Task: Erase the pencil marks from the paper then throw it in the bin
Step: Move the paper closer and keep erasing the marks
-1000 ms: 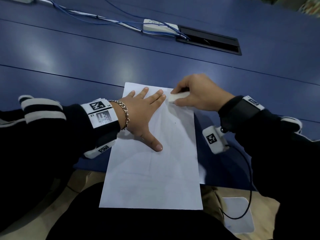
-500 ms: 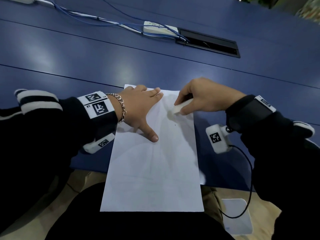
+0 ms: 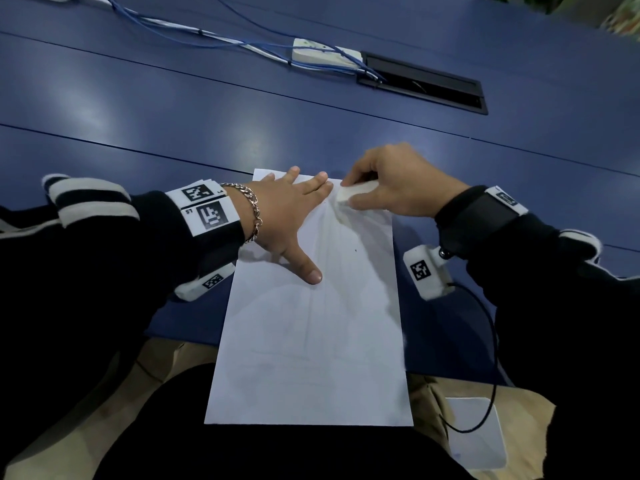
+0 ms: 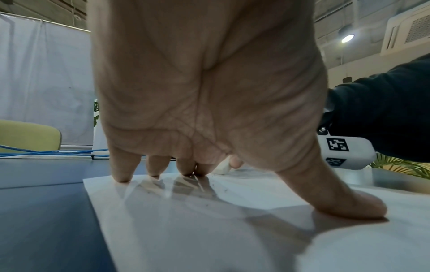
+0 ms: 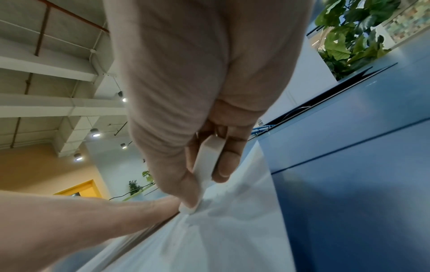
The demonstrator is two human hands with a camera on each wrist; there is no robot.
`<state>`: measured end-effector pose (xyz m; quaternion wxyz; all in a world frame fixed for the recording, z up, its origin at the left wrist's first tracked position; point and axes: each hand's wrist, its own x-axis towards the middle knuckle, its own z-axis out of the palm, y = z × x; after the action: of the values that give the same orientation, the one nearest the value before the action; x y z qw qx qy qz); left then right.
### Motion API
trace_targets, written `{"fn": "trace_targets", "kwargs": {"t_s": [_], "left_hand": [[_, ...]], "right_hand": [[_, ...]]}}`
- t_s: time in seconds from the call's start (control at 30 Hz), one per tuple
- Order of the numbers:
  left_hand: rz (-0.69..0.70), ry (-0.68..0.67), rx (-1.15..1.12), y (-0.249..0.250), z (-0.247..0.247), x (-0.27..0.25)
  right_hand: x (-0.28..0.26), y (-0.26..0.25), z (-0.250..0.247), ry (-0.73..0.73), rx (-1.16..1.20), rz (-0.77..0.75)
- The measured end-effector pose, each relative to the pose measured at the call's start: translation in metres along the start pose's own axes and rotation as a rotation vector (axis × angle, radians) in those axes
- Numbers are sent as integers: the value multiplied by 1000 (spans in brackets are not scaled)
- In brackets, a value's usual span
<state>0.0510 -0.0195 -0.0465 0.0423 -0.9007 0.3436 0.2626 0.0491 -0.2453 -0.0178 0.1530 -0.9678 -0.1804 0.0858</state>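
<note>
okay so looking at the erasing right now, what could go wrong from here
1. The paper overhangs the table edge toward the lap; only the left hand pins it, so a hard stroke might crease or tear it.
2. The eraser works right beside the left fingertips, so it may bump them.

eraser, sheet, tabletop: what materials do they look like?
Eraser: matte white rubber or vinyl block, likely.
Sheet: thin white paper; it wrinkles beside the eraser.
Tabletop: smooth blue surface, laminate or painted, with soft light reflections.
</note>
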Motion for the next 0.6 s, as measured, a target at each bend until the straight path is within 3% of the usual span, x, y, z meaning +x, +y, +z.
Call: {"fn": "trace_targets", "kwargs": {"t_s": [0.07,0.2,0.23,0.37,0.43,0.53,0.6], "left_hand": [[-1,-1,0,0,0,0],[-4,5,6,2,-1,0],[-5,5,4,1,-1,0],[2,4,6,0,0,1],[0,7,-2,-1,2,1],[-4,4,-4,0,2,2],[-3,4,0,0,1,2]], "right_hand": [[-1,-2,0,-12,-1,-10],[-5,-5,-7,-248,0,-20],[-3,-4,-8,-242,-17,-28],[4,4,1,5,-74,-50],[0,3,3,-28,-55,-53],[-9,-6,0,-199,-49,-83],[-6,-5,-1,-178,-68,-96]]}}
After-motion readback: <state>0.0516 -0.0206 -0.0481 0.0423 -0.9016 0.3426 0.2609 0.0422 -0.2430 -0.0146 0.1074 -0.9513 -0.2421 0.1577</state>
